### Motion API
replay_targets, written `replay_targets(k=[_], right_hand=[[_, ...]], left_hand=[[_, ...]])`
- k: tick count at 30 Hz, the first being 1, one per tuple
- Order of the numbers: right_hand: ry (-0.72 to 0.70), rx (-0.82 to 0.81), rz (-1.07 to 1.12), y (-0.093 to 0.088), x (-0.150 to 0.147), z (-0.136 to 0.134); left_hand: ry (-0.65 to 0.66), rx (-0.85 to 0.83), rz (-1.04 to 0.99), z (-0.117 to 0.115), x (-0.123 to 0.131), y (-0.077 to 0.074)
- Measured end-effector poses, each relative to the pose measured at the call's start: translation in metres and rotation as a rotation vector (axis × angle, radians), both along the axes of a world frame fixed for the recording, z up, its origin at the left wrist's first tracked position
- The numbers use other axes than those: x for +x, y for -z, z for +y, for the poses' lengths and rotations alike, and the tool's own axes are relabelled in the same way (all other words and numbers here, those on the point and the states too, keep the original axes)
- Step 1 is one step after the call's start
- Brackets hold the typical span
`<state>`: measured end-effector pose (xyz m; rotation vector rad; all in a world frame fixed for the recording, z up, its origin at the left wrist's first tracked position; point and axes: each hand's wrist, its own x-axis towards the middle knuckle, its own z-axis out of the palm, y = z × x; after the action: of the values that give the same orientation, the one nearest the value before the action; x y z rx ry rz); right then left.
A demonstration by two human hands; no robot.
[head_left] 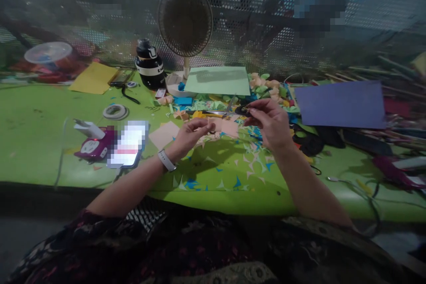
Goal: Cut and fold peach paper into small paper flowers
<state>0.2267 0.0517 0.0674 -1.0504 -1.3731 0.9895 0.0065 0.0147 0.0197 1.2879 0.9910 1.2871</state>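
A pale pink paper piece (229,128) is pinched between the thumb and fingers of my left hand (192,136), held above the green table. My right hand (273,124) is raised just to its right, thumb and fingertips pressed together around something small and dark that I cannot make out. Scissors (226,110) with silvery blades and a dark handle show behind the paper, the handle close to my right fingertips. Another pink sheet (165,135) lies on the table beside my left wrist. Small blue, pink and pale green scraps (251,166) are scattered below both hands.
Behind my hands are a fan (185,20), a black bottle (149,71), a pale green sheet (218,80) and heaped paper petals (264,84). At left lie a tape roll (115,112), a phone (129,144) and a purple case (96,147). A purple sheet (341,104) lies right.
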Motion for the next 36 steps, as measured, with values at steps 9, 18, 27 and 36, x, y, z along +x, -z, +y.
replay_targets(k=[9, 18, 27, 36], right_hand=[[-0.067, -0.033, 0.017, 0.007, 0.003, 0.006], [-0.148, -0.119, -0.014, 0.023, -0.014, 0.003], [-0.227, 0.178, -0.607, 0.028, -0.015, -0.007], [0.064, 0.442, -1.326, 0.021, -0.025, -0.036]], left_hand=[[0.191, -0.156, -0.157, -0.001, 0.0, 0.003], [0.102, -0.099, -0.061, -0.005, 0.004, -0.004], [-0.023, -0.08, -0.068, -0.001, 0.004, 0.001], [0.019, -0.095, -0.084, -0.004, 0.007, 0.004]])
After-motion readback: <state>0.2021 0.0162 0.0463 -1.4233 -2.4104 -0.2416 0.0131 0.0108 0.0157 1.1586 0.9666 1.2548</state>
